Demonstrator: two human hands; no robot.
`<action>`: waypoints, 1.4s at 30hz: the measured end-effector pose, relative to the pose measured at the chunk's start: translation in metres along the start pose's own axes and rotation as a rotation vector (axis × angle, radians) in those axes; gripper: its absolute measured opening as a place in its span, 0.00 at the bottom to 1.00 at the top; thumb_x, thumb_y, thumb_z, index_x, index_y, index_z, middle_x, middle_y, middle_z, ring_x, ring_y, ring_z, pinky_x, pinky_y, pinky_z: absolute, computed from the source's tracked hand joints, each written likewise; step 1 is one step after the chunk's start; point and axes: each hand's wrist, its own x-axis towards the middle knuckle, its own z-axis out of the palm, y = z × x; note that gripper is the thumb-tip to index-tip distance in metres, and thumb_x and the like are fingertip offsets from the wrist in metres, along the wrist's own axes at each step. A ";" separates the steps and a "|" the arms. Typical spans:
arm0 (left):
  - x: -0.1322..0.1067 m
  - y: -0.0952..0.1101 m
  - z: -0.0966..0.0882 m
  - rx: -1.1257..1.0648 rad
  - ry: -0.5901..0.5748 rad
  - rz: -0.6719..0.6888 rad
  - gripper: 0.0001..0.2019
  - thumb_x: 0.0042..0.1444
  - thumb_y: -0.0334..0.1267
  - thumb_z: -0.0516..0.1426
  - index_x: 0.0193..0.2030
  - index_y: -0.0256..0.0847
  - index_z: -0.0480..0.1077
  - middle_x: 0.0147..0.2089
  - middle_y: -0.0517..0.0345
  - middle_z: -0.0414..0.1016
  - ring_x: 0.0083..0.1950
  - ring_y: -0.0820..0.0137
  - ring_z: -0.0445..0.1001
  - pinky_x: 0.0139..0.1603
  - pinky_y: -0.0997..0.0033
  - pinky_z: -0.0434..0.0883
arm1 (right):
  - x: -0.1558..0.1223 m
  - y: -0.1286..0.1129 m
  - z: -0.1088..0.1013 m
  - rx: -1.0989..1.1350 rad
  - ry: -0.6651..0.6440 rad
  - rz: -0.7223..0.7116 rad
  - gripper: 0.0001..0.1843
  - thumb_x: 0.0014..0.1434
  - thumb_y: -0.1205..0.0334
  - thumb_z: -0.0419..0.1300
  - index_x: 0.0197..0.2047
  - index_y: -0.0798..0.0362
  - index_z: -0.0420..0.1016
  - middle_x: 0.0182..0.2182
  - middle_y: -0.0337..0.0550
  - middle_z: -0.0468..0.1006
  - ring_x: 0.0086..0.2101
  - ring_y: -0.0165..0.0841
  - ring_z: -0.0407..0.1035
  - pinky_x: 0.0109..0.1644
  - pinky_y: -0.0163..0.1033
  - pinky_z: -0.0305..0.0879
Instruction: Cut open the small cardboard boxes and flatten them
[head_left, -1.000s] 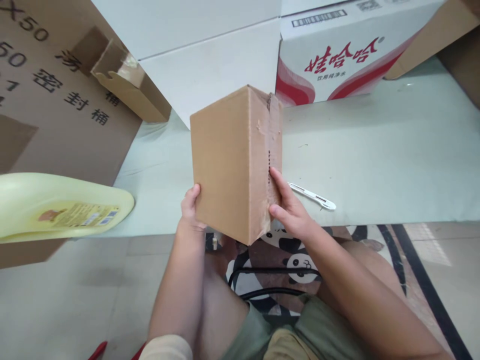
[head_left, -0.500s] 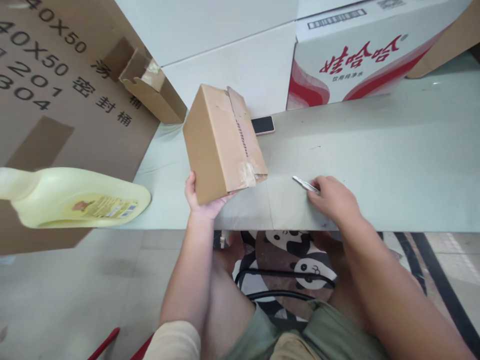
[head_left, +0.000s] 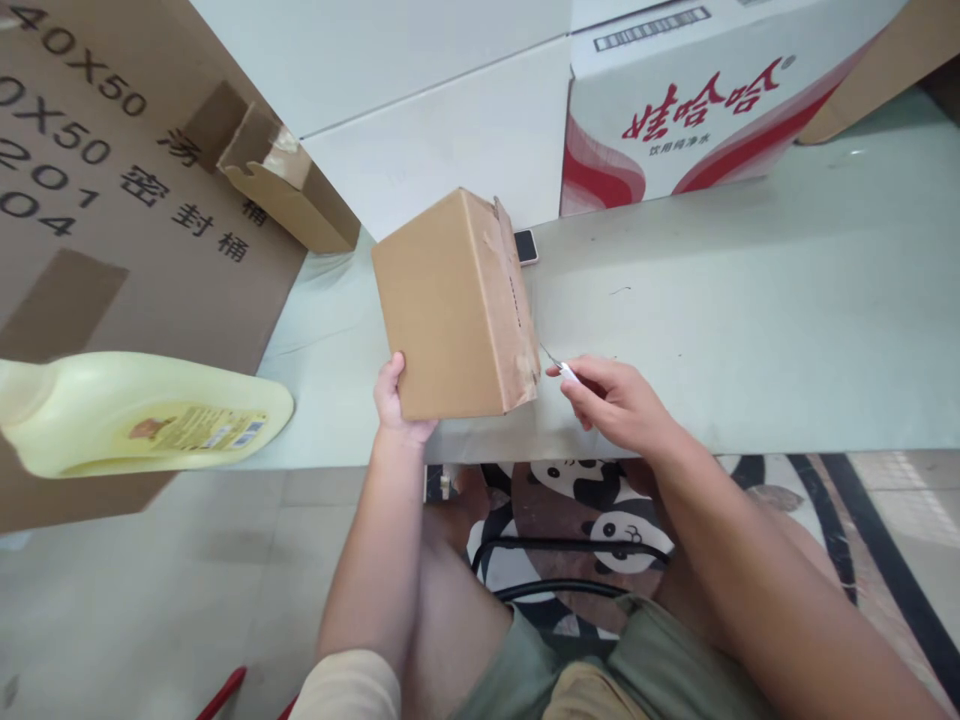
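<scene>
A small brown cardboard box (head_left: 450,305) stands tilted on the pale green table (head_left: 750,310), its taped seam facing right. My left hand (head_left: 397,395) grips the box's lower left corner from below. My right hand (head_left: 611,400) is closed around a small white box cutter (head_left: 566,370), whose thin blade points toward the box's lower right edge, close to the torn tape. A phone (head_left: 526,245) lies on the table just behind the box, partly hidden by it.
A yellow jug (head_left: 142,410) lies on its side at the table's left edge. A large printed cardboard carton (head_left: 112,170) leans at the left, white boxes (head_left: 420,130) and a red-and-white carton (head_left: 675,110) stand behind. Below the table edge are my knees.
My right hand has picked the cutter up from the table and brought it left to the box's edge. The left hand has turned the box more upright.
</scene>
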 end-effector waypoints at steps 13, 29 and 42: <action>0.000 -0.002 0.000 0.010 0.011 -0.018 0.18 0.48 0.49 0.66 0.42 0.40 0.77 0.38 0.51 0.83 0.43 0.54 0.82 0.46 0.56 0.80 | -0.001 0.003 0.004 -0.048 -0.051 0.097 0.24 0.65 0.51 0.52 0.54 0.54 0.81 0.23 0.37 0.75 0.19 0.25 0.58 0.25 0.33 0.58; -0.002 0.001 0.008 0.000 0.057 0.015 0.16 0.50 0.45 0.64 0.43 0.39 0.77 0.38 0.52 0.83 0.41 0.58 0.82 0.47 0.59 0.80 | -0.002 -0.007 -0.007 -0.271 -0.195 -0.022 0.22 0.67 0.54 0.49 0.45 0.54 0.83 0.20 0.37 0.71 0.22 0.28 0.61 0.31 0.33 0.58; -0.003 0.000 0.011 0.022 0.028 -0.002 0.17 0.49 0.46 0.64 0.44 0.41 0.77 0.39 0.53 0.83 0.42 0.59 0.82 0.43 0.62 0.80 | -0.008 -0.001 0.012 -0.342 -0.026 -0.024 0.19 0.67 0.54 0.49 0.40 0.51 0.80 0.21 0.38 0.70 0.23 0.30 0.61 0.31 0.34 0.54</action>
